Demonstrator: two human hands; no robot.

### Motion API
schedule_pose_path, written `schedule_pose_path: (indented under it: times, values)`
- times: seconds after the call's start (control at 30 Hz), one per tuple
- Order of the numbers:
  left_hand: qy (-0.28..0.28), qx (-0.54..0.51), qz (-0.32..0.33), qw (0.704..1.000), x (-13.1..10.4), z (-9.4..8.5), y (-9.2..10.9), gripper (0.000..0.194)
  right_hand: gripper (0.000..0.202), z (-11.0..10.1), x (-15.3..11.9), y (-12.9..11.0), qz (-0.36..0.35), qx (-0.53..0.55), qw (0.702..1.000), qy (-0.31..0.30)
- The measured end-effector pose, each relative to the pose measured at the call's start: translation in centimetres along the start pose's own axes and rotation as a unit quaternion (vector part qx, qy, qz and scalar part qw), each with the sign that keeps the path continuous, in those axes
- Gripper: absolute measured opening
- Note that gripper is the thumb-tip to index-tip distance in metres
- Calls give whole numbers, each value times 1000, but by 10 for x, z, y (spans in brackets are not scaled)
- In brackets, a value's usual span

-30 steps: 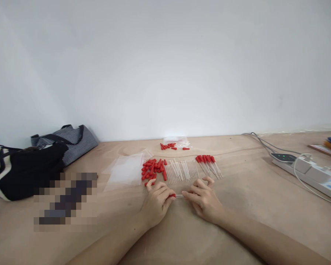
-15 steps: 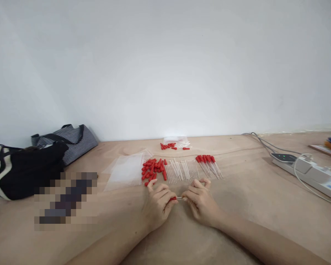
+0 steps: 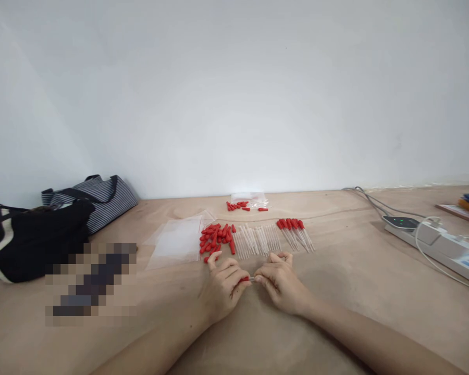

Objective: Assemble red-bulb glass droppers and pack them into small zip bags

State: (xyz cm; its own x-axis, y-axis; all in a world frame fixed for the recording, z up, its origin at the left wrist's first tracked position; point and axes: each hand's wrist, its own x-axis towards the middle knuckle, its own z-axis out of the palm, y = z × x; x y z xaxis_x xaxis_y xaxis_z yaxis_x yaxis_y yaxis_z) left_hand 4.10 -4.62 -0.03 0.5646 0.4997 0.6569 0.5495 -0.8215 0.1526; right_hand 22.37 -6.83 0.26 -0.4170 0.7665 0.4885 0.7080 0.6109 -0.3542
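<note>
2 hands [image 3: 225, 287] [image 3: 279, 284] over a wood-grained table [image 3: 355, 276], pale wall [image 3: 277, 104] behind.

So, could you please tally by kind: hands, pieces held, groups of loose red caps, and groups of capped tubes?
Hands: 2 (left hand, right hand)
Pieces held: 2 (red cap, clear tube)
Groups of loose red caps: 2 (near group, far group)
Groups of capped tubes: 1
Total: 7
</note>
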Motion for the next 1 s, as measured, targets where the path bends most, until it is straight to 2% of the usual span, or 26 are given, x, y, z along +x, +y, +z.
schedule_pose_path:
  times: [0.23,0.3,0.37,0.47,0.53,0.6,0.83,1.0]
  values:
    - [-13,18,-19,1000,1,-1,-10,17,15,-6,0,10,-60,-106,992,15]
    - [-13,33,-37,999,2,-3,-14,15,17,-6,0,16,-54,-128,990,21]
    - [-14,73,-76,994,2,-6,-20,23,19,-9,2,28,1,-147,988,48]
    - [-7,129,-132,983,1,-10,-31,29,24,-14,10,52,162,-181,964,106]
    - [-5,147,-158,976,1,-10,-37,27,28,-16,16,67,250,-202,941,107]
    - [-11,153,-168,974,1,-9,-39,26,30,-13,23,76,299,-218,925,88]
    - [-12,159,-160,974,3,-8,-37,16,28,2,35,85,322,-263,907,67]
    - [7,177,-148,973,7,-6,-36,8,26,0,39,83,325,-261,907,58]
